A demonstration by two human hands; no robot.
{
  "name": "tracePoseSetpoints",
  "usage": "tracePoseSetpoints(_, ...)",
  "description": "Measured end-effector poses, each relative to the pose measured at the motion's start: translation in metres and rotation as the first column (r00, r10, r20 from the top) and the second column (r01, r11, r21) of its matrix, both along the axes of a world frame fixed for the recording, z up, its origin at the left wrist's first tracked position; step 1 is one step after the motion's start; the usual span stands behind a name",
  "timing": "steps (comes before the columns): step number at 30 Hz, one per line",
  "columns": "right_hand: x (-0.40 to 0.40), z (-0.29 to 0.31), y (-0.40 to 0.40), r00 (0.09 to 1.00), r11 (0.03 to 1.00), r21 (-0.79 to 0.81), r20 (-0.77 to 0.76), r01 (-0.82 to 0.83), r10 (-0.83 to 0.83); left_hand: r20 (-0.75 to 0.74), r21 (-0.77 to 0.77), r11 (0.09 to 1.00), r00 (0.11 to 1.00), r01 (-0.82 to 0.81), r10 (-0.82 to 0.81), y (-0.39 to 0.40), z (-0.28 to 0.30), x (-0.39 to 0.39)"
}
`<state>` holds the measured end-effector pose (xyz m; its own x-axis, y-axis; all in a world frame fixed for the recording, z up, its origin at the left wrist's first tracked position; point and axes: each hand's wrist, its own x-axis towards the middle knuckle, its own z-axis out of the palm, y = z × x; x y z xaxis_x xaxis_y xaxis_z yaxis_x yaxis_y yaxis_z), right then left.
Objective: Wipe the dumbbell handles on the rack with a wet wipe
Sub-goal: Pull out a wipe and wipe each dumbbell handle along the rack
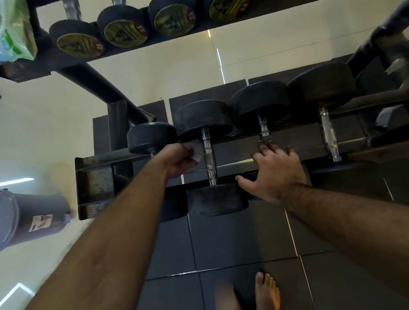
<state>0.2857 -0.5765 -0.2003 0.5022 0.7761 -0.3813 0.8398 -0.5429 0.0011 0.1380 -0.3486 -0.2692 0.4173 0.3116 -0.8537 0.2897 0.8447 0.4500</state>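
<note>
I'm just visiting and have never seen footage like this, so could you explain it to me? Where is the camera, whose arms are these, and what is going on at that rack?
There is no machine here. A person wears a wide-angle camera on the head, so you look down along their own two bare arms; their bare feet show at the bottom.

In front of them is a dark metal rack with black dumbbells lying across its lower shelf, and more dumbbells on the shelf above. The left hand grips a crumpled white wet wipe right beside the shiny handle of one dumbbell. The right hand holds nothing; its fingers are spread and reach over the next dumbbell's handle.

At top left a green pack, probably the wipes, sits on the rack's end. A dark bin stands on the floor to the left.
</note>
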Motion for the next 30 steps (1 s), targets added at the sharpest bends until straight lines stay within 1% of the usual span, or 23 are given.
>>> tracePoseSetpoints(1, 0.0, 0.001, 0.001, 1.0, 1.0, 0.0, -0.003, -0.002, 0.002, 0.028, -0.011, 0.999, 0.999, 0.033, -0.033, -0.007, -0.002, 0.005)
tracePoseSetpoints(3, -0.001, 0.002, 0.001, 1.0, 1.0, -0.001, -0.01, 0.004, -0.004, -0.027, -0.037, 0.971, 0.971, 0.238, -0.239, -0.027, -0.002, 0.008)
tracePoseSetpoints(5, 0.0, 0.001, 0.001, 1.0, 1.0, -0.002, -0.011, 0.012, -0.012, -0.103, -0.085, 0.889, 0.883, 0.451, -0.458, -0.032, 0.002, 0.0)
tracePoseSetpoints(6, 0.001, 0.002, 0.001, 1.0, 1.0, -0.005, -0.012, 0.008, -0.008, -0.141, -0.092, 0.848, 0.836, 0.522, -0.53, -0.03, 0.009, -0.005)
tracePoseSetpoints(9, 0.0, 0.001, 0.0, 1.0, 1.0, -0.001, -0.015, 0.006, -0.006, -0.218, -0.067, 0.738, 0.712, 0.671, -0.667, -0.01, 0.028, -0.014)
tracePoseSetpoints(10, 0.0, 0.001, 0.0, 1.0, 1.0, -0.004, -0.013, 0.005, -0.005, -0.254, -0.039, 0.74, 0.709, 0.672, -0.658, -0.004, 0.033, -0.011)
tracePoseSetpoints(11, 0.0, 0.001, 0.001, 1.0, 1.0, -0.009, -0.01, 0.001, -0.001, -0.277, 0.01, 0.774, 0.746, 0.633, -0.606, 0.0, 0.03, -0.008)
tracePoseSetpoints(13, 0.0, 0.001, 0.0, 1.0, 1.0, -0.01, -0.007, 0.0, 0.0, -0.271, 0.111, 0.885, 0.87, 0.452, -0.411, -0.004, 0.02, 0.003)
tracePoseSetpoints(14, -0.001, 0.002, 0.0, 1.0, 1.0, -0.009, -0.009, 0.001, -0.001, -0.242, 0.108, 0.912, 0.9, 0.396, -0.362, -0.01, 0.015, 0.007)
tracePoseSetpoints(15, -0.001, 0.002, 0.0, 1.0, 1.0, -0.01, -0.01, 0.001, -0.001, -0.208, 0.07, 0.915, 0.903, 0.397, -0.376, -0.019, 0.01, 0.009)
tracePoseSetpoints(17, -0.001, 0.003, 0.001, 1.0, 1.0, -0.009, -0.008, 0.001, -0.001, -0.204, -0.021, 0.856, 0.836, 0.517, -0.51, -0.035, 0.008, 0.006)
tracePoseSetpoints(18, 0.0, 0.003, 0.001, 1.0, 1.0, -0.008, -0.006, -0.001, 0.001, -0.23, -0.029, 0.813, 0.788, 0.581, -0.572, -0.036, 0.013, 0.002)
tracePoseSetpoints(20, -0.001, 0.003, 0.001, 1.0, 1.0, -0.005, -0.005, -0.003, 0.003, -0.318, 0.024, 0.737, 0.704, 0.675, -0.635, -0.025, 0.026, -0.008)
tracePoseSetpoints(21, -0.001, 0.003, 0.001, 1.0, 1.0, -0.006, -0.006, -0.002, 0.002, -0.362, 0.067, 0.725, 0.694, 0.685, -0.622, -0.017, 0.032, -0.01)
tracePoseSetpoints(22, -0.001, 0.003, 0.001, 1.0, 1.0, -0.008, -0.006, -0.003, 0.003, -0.381, 0.154, 0.746, 0.736, 0.647, -0.56, -0.011, 0.038, -0.011)
tracePoseSetpoints(23, -0.001, 0.003, 0.001, 1.0, 1.0, -0.009, -0.005, -0.005, 0.005, -0.382, 0.287, 0.773, 0.808, 0.565, -0.449, -0.008, 0.04, -0.009)
tracePoseSetpoints(24, -0.001, 0.004, 0.0, 1.0, 1.0, -0.007, -0.004, -0.004, 0.004, -0.392, 0.448, 0.755, 0.865, 0.478, -0.314, -0.009, 0.04, -0.006)
tracePoseSetpoints(25, -0.001, 0.004, 0.0, 1.0, 1.0, -0.003, -0.002, -0.002, 0.002, -0.431, 0.611, 0.646, 0.876, 0.458, -0.214, -0.015, 0.04, -0.002)
tracePoseSetpoints(26, -0.001, 0.004, 0.0, 1.0, 1.0, 0.002, 0.002, 0.0, 0.0, -0.503, 0.72, 0.468, 0.85, 0.513, -0.157, -0.026, 0.037, 0.003)
tracePoseSetpoints(27, -0.001, 0.004, 0.0, 1.0, 1.0, 0.006, 0.005, 0.001, -0.001, -0.578, 0.761, 0.253, 0.802, 0.597, -0.154, -0.038, 0.035, 0.006)
tracePoseSetpoints(28, -0.002, 0.004, 0.0, 1.0, 1.0, 0.007, 0.009, 0.002, -0.002, -0.651, 0.745, 0.026, 0.736, 0.666, -0.186, -0.048, 0.035, 0.008)
tracePoseSetpoints(29, -0.002, 0.004, 0.0, 1.0, 1.0, 0.009, 0.012, 0.004, -0.004, -0.727, 0.685, -0.161, 0.651, 0.711, -0.219, -0.053, 0.034, 0.007)
tracePoseSetpoints(30, -0.002, 0.003, 0.0, 1.0, 1.0, 0.011, 0.016, 0.006, -0.006, -0.785, 0.62, -0.289, 0.571, 0.73, -0.241, -0.053, 0.033, 0.003)
